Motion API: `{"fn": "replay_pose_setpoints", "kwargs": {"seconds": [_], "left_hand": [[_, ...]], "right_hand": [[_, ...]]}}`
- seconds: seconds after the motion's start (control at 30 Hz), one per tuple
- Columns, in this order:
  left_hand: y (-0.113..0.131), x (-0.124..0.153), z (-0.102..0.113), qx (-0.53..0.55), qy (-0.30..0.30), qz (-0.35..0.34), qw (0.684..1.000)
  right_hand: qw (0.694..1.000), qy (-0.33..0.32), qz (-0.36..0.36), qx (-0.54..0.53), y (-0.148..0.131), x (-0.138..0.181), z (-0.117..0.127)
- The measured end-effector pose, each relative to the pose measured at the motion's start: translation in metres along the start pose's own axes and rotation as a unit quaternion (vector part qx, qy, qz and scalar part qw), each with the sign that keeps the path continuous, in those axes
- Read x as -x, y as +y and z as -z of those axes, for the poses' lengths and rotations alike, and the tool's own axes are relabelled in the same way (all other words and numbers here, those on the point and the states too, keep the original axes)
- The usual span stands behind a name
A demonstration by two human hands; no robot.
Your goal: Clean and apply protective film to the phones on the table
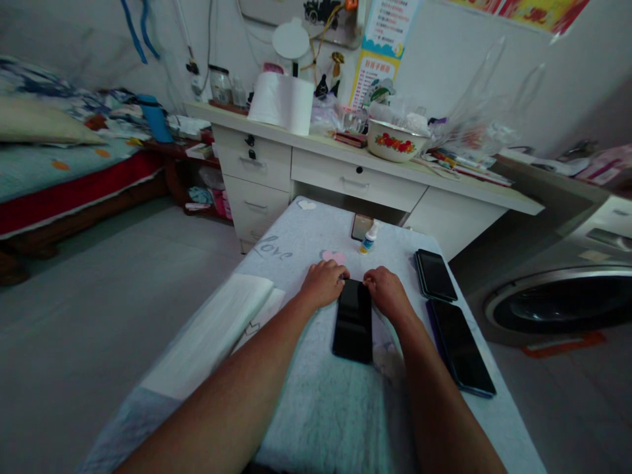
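A black smartphone (353, 322) lies flat, screen up, on the cloth-covered table in front of me. My left hand (323, 283) is closed at its far left corner, fingers curled against the edge. At the far right corner, my right hand (388, 291) pinches with bent fingers. Both fingertips are partly hidden, so how firmly they grip cannot be made out. Beyond the hands stands a small white spray bottle (368, 239) with a blue and yellow label. Behind it lies another phone (361, 227).
Along the table's right side lie dark phones or tablets, one stacked set (436, 275) and one longer device (463, 345). White folded paper (212, 329) covers the left edge. A drawer desk (345, 176) with a flowered bowl (396, 141) stands ahead; a washing machine (557, 257) is right.
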State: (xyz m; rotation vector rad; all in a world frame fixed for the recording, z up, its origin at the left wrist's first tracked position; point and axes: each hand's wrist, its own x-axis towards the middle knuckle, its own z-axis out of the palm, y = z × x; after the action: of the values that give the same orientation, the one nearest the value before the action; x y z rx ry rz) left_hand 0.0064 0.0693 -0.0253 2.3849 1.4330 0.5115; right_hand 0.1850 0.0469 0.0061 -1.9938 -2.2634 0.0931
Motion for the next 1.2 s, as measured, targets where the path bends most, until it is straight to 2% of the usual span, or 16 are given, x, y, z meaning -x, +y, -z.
{"fn": "replay_pose_setpoints", "kwargs": {"seconds": [0.17,0.4,0.73,1.07,1.2], "left_hand": [[0.001,0.0,0.001,0.008,0.003,0.0,1.0],[0.001,0.0,-0.001,0.004,0.007,-0.002,1.0],[-0.001,-0.001,-0.002,0.006,0.012,-0.003,1.0],[-0.001,-0.001,-0.002,0.001,0.016,-0.009,1.0],[-0.001,-0.002,-0.002,-0.002,0.012,-0.005,1.0]], "right_hand": [[1.0,-0.007,-0.017,0.0,0.008,0.005,0.005],[1.0,-0.004,-0.016,-0.005,0.003,0.008,0.008],[0.995,-0.054,0.061,-0.051,-0.002,0.013,0.015],[1.0,0.007,0.004,-0.03,-0.007,0.004,0.001],[0.999,0.021,0.013,-0.038,-0.016,0.001,-0.004]]}}
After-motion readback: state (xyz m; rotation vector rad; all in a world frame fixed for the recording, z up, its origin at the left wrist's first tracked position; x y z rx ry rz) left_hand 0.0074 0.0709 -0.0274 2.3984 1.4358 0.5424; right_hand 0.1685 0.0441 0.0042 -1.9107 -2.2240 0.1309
